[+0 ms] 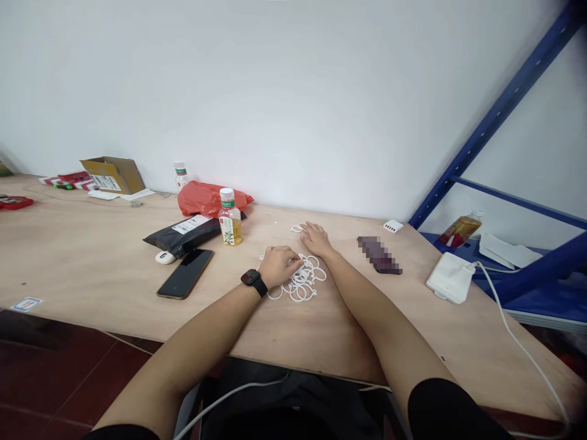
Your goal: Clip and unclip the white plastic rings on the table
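A loose pile of several white plastic rings (300,287), which look like curtain rings, lies on the wooden table in front of me. My left hand (276,267), with a black watch (251,277) on its wrist, bends over the pile's left side. Its thumb and fingers close at a ring there, though the hand partly hides the grip. Farther back, my right hand (316,239) lies low over the table with fingers stretched out. Their tips touch or nearly touch a white ring (296,228) set apart from the pile.
Left of the pile are a phone (186,274), a black parcel (192,234), a drink bottle (230,220) and a red bag (202,197). A blurred-out dark object (380,254) and a white charger (451,278) with cable lie right, near a blue metal frame (481,134).
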Motion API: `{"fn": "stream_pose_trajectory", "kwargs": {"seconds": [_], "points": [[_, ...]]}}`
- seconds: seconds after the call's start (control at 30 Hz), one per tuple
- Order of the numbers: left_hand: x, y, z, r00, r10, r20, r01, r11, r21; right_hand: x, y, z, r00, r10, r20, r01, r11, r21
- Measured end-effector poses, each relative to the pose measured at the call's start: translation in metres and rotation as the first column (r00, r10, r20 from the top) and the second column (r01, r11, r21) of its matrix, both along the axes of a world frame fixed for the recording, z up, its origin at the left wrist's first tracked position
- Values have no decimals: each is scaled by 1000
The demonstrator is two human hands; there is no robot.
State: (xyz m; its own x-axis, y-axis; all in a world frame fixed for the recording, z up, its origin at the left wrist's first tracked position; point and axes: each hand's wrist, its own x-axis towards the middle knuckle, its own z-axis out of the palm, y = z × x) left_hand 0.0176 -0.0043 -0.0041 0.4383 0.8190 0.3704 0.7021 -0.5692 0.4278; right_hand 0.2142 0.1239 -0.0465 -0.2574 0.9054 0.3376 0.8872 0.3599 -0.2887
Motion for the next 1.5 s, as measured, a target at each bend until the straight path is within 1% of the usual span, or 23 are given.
{"fn": "stream_pose_trajectory", "kwargs": {"seconds": [0.07, 0.13, 0.17, 0.23, 0.33, 0.47, 0.57, 0.7, 0.83, 0.97, 1.1, 1.2, 1.3, 1.4, 1.5], "points": [[0, -1, 1, 1000, 1, -11, -1, 1000, -4, -6, 7, 0, 995, -7, 103, 16, 996, -85], [0, 0, 1, 1000, 0, -15, 0, 1000, 1, -10, 10, 0, 986, 13, 166, 11, 990, -141], [0, 0, 0, 1000, 0, -15, 0, 1000, 7, -10, 9, 0, 983, 26, 184, 0, 989, -145], [0, 1, -1, 1000, -3, -18, 3, 1000, 18, -8, 4, 2, 978, 42, 203, -19, 994, -111], [0, 2, -1, 1000, -15, -26, 15, 1000, 24, 4, -13, 7, 972, 45, 232, -32, 998, -62], [0, 0, 1, 999, -22, -27, 23, 1000, 13, 28, -43, 15, 957, 86, 277, -75, 996, -51], [0, -1, 1, 1000, -22, -22, 22, 1000, 15, 45, -66, 19, 949, 107, 296, -101, 994, -36], [-1, 1, 0, 1000, -28, -6, 28, 1000, 13, 61, -92, 19, 940, 84, 331, -75, 996, -42], [0, 2, -2, 1000, -24, 19, 24, 999, 29, 62, -107, 19, 952, 129, 279, -121, 992, -46], [0, 3, -7, 997, -20, 77, 13, 996, 89, 51, -111, 24, 975, 144, 171, -145, 989, -5], [1, 6, -13, 986, -94, 139, 71, 985, 158, 37, -116, 28, 977, 174, 121, -179, 983, 32], [1, 6, -15, 973, -170, 157, 136, 969, 208, 31, -121, 28, 956, 266, 126, -276, 959, 66], [3, 5, -14, 971, -191, 142, 155, 960, 232, 28, -125, 27, 936, 334, 114, -346, 931, 118], [3, 3, -12, 981, -150, 122, 121, 968, 220, 26, -126, 28, 943, 326, 73, -333, 930, 157], [3, 2, -8, 988, -104, 110, 82, 979, 187, 24, -127, 31, 970, 242, 17, -242, 957, 162]]}}
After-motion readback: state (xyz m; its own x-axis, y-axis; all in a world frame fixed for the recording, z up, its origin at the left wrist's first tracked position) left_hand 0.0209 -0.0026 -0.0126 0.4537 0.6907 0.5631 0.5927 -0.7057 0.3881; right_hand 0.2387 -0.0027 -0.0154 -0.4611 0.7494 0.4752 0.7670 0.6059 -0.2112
